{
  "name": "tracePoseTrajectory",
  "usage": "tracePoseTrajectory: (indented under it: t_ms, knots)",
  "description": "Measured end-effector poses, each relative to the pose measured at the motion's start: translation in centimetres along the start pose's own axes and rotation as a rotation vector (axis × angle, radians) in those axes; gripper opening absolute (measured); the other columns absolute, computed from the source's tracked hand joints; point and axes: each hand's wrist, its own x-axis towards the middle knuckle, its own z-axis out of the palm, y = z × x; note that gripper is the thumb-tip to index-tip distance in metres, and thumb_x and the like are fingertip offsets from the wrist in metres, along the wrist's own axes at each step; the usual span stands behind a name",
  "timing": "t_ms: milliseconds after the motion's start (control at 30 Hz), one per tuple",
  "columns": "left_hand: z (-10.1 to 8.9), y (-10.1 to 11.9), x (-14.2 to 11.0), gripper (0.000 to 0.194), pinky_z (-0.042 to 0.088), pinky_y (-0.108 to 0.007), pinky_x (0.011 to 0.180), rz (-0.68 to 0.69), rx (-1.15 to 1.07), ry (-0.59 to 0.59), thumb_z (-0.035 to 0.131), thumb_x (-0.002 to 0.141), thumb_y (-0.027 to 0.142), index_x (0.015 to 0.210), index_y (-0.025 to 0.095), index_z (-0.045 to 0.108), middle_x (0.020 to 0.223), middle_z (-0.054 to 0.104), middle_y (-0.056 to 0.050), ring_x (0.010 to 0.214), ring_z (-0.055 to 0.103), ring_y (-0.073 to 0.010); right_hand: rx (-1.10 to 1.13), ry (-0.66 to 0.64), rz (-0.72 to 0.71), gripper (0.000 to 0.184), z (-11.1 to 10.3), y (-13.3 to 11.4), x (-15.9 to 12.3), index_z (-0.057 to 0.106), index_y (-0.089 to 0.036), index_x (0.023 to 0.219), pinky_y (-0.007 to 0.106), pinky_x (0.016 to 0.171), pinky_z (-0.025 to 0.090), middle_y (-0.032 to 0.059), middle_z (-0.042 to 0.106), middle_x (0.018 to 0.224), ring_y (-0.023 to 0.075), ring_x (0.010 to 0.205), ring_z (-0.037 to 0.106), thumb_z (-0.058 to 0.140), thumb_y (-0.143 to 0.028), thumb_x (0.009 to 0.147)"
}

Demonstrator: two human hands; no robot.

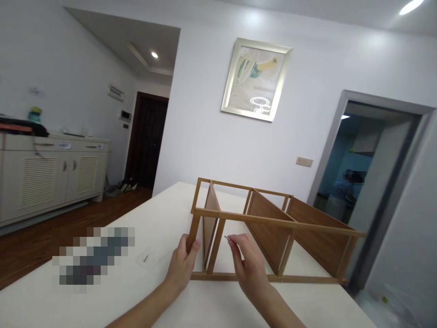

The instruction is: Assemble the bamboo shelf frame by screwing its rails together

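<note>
A brown wooden shelf rack (266, 223) lies on its side on the white table (164, 209), its several boards standing on edge between slim rails. My left hand (180, 264) is closed around the bar at the rack's left end, the thumb over the front. Between the thumb and forefinger of my right hand (251, 264) is a small, thin, screw-like piece (226, 238), its tip pointing left. That hand is in front of the gap between the left and middle boards, near an upright. On the table to the left lies a small clear bag (146, 258) with a thin dark piece on it.
A blurred-out dark object (97, 259) lies at the table's left side. Beyond are a white cabinet (51, 173), a dark door (146, 136) and a framed picture (256, 79) on the wall. Through the right doorway (358, 150) a person is partly visible.
</note>
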Motion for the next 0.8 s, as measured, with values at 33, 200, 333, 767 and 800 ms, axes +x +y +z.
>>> tracePoseTrajectory:
  t_ms: [33, 200, 333, 767, 800]
  knots:
    - [-0.2, 0.6, -0.1, 0.037, 0.049, -0.031, 0.057, 0.086, 0.055, 0.072, 0.051, 0.089, 0.057, 0.099, 0.022, 0.05, 0.072, 0.058, 0.001, 0.062, 0.058, -0.0183, -0.011, 0.02, -0.048, 0.016, 0.2, -0.2, 0.7, 0.059, -0.021, 0.103, 0.033, 0.07, 0.047, 0.0037, 0.065, 0.083, 0.0181, 0.077, 0.058, 0.051, -0.01, 0.095]
    - [-0.6, 5.8, 0.6, 0.042, 0.047, -0.051, 0.099, 0.749, 0.365, 0.423, 0.056, 0.089, 0.029, 0.127, 0.018, 0.041, 0.125, 0.051, -0.017, 0.122, 0.052, -0.0295, -0.08, 0.192, -0.246, 0.03, 0.9, -0.3, 4.4, 0.061, -0.021, 0.11, 0.037, 0.076, 0.046, 0.0055, 0.071, 0.092, 0.0195, 0.084, 0.06, 0.059, -0.002, 0.087]
    - [0.1, 11.0, 3.0, 0.046, 0.035, -0.056, 0.111, 0.977, 0.571, 0.387, 0.057, 0.087, 0.021, 0.13, 0.016, 0.042, 0.13, 0.052, -0.018, 0.132, 0.044, -0.032, -0.18, 0.332, -0.279, 0.029, 1.5, 0.2, 6.5, 0.064, -0.023, 0.108, 0.04, 0.078, 0.045, 0.0057, 0.072, 0.094, 0.0211, 0.086, 0.061, 0.061, -0.004, 0.086]
    - [1.6, 10.1, 4.8, 0.013, 0.039, -0.04, 0.072, 0.972, 0.773, 0.351, 0.062, 0.085, 0.032, 0.084, 0.019, 0.06, 0.076, 0.063, -0.006, 0.077, 0.055, -0.0249, -0.141, 0.332, -0.28, 0.025, 1.8, 2.2, 6.9, 0.064, -0.022, 0.101, 0.04, 0.077, 0.041, 0.0043, 0.065, 0.085, 0.019, 0.079, 0.057, 0.057, -0.005, 0.084]
    - [1.6, 10.0, 4.8, 0.013, 0.038, -0.039, 0.07, 0.971, 0.779, 0.35, 0.062, 0.085, 0.033, 0.084, 0.019, 0.06, 0.075, 0.063, -0.005, 0.076, 0.055, -0.0247, -0.127, 0.314, -0.276, 0.024, 1.6, 2.0, 6.9, 0.063, -0.022, 0.1, 0.039, 0.076, 0.04, 0.0041, 0.064, 0.084, 0.0188, 0.078, 0.056, 0.057, -0.005, 0.084]
